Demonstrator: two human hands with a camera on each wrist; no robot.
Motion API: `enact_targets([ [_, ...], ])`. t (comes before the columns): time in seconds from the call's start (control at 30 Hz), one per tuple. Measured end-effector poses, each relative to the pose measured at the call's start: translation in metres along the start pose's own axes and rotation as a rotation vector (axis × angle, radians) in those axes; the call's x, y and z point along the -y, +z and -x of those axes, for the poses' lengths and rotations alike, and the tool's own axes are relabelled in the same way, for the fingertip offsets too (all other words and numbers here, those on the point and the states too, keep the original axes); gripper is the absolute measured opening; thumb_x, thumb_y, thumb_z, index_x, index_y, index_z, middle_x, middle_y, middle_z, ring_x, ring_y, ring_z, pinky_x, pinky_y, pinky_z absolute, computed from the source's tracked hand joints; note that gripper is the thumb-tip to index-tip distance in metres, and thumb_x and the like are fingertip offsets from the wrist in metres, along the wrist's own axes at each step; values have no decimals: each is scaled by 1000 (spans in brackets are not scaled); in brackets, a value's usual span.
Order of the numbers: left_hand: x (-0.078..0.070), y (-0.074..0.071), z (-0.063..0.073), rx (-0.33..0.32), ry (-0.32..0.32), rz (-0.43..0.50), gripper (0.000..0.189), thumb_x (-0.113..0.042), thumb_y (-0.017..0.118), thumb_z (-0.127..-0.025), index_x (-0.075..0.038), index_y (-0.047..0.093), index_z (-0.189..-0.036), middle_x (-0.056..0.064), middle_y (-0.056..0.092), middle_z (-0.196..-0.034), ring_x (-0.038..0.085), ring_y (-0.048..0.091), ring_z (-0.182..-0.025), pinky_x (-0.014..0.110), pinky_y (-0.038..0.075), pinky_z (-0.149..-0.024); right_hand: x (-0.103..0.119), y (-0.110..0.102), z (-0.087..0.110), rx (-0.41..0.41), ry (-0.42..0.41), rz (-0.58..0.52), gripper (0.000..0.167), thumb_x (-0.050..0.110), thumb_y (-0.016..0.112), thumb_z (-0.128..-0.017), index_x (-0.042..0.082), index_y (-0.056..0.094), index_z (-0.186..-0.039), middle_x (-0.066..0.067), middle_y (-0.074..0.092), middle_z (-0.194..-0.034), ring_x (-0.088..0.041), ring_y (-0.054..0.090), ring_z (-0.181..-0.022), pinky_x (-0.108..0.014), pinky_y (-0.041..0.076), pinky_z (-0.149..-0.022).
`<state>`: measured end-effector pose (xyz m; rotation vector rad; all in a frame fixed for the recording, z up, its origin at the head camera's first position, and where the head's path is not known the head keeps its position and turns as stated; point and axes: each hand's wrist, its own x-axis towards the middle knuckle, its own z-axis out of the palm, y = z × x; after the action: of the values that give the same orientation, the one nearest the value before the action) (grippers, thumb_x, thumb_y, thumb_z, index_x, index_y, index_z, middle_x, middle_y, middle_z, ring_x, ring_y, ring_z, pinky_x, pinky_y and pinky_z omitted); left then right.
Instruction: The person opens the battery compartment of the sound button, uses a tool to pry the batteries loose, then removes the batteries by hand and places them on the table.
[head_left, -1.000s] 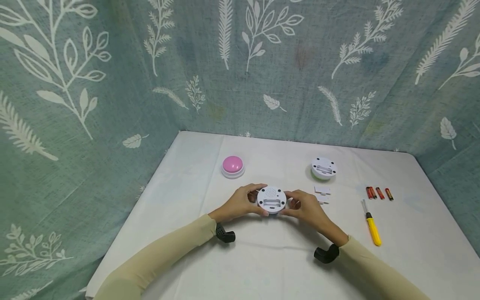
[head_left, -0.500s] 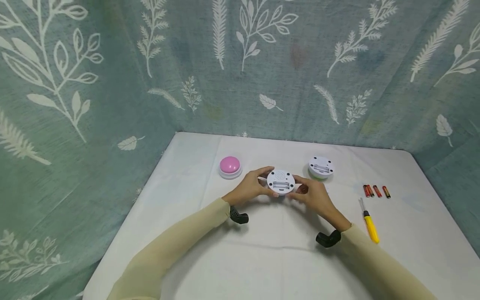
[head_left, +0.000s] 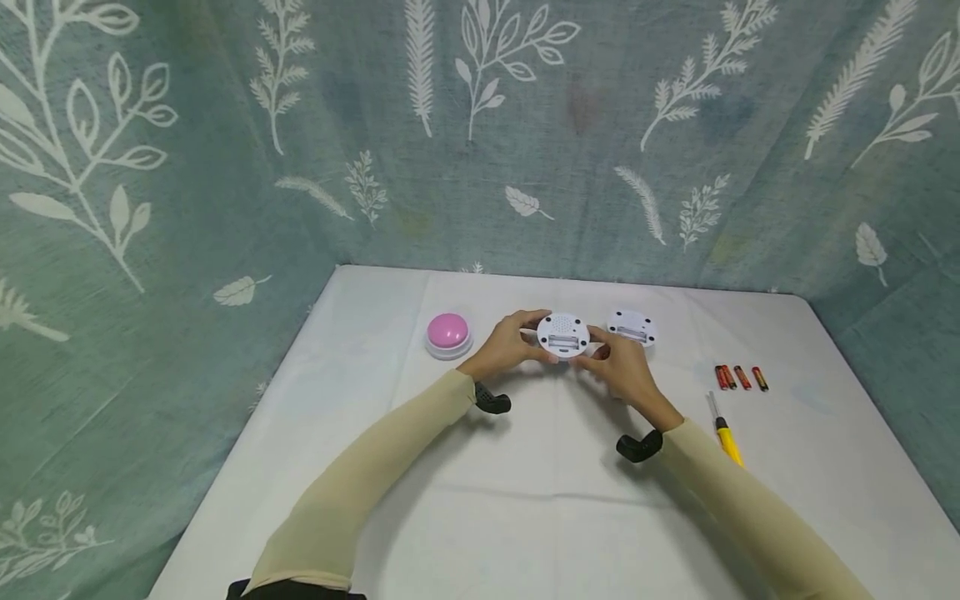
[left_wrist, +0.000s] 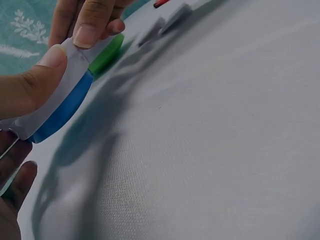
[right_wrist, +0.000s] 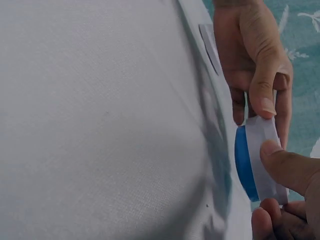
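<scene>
Forearms (head_left: 397,433) outstretched, the left hand (head_left: 512,343) and right hand (head_left: 624,367) pinched one button (head_left: 564,328) between them, round white base (right_wrist: 265,180) up, blue dome (right_wrist: 244,165) down. Past the right hand sat a second button (head_left: 632,323), seemingly green; beside the left, one glossy pink button (head_left: 448,332); rightward, four batteries (head_left: 742,377), one screwdriver (head_left: 725,437).

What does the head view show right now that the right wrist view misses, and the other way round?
Only the head view shows the pink-topped button, four batteries, yellow-handled screwdriver and the battery slot of the held button. Only the right wrist view shows that button's blue dome. Both show the left hand and right hand holding the white casing, plus the white tablecloth and patterned curtain.
</scene>
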<state>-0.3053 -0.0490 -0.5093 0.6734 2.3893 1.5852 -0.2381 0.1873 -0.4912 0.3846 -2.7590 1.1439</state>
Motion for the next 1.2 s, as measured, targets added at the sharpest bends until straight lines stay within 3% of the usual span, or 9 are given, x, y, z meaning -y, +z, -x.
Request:
enact_targets([
  [0.23,3,5,-5,5,-48,100,88,-15,93,-78,-9,48,-154,11,62,-127,25,65,-106,34,54,-88,2,1,-6,-20,59,10,68,20,85,-87,-6,56,-143,-18,75,-99,-17,66,-66,-29,49,-57],
  [0.43,6,10,-5,-48,-54,23,86,-17,93,-77,-10,51,-151,9,65,-128,23,64,-106,34,53,-88,2,6,-8,-31,42,63,64,19,85,-87,-11,58,-138,-22,73,-112,-24,71,-77,-32,53,-62],
  [0.7,4,12,-8,-43,-47,-38,93,-23,93,-78,-6,44,-155,11,63,-136,25,61,-118,38,51,-96,2,3,-7,-55,46,71,60,18,84,-88,-10,60,-135,-20,74,-104,-29,73,-82,-40,57,-68],
  [1.03,1,-4,3,-17,-12,-123,97,-27,92,-79,-5,39,-158,9,58,-145,25,60,-124,38,52,-98,9,-2,-3,-95,-9,70,49,17,84,-88,-4,68,-129,-13,75,-93,-24,71,-77,-40,55,-69],
  [1.2,-3,-20,16,-37,23,-148,82,-29,89,-83,-10,50,-152,11,62,-138,22,63,-118,37,53,-94,14,-4,0,-92,-37,49,43,19,84,-88,-1,72,-124,-11,76,-93,-22,70,-76,-39,54,-68],
])
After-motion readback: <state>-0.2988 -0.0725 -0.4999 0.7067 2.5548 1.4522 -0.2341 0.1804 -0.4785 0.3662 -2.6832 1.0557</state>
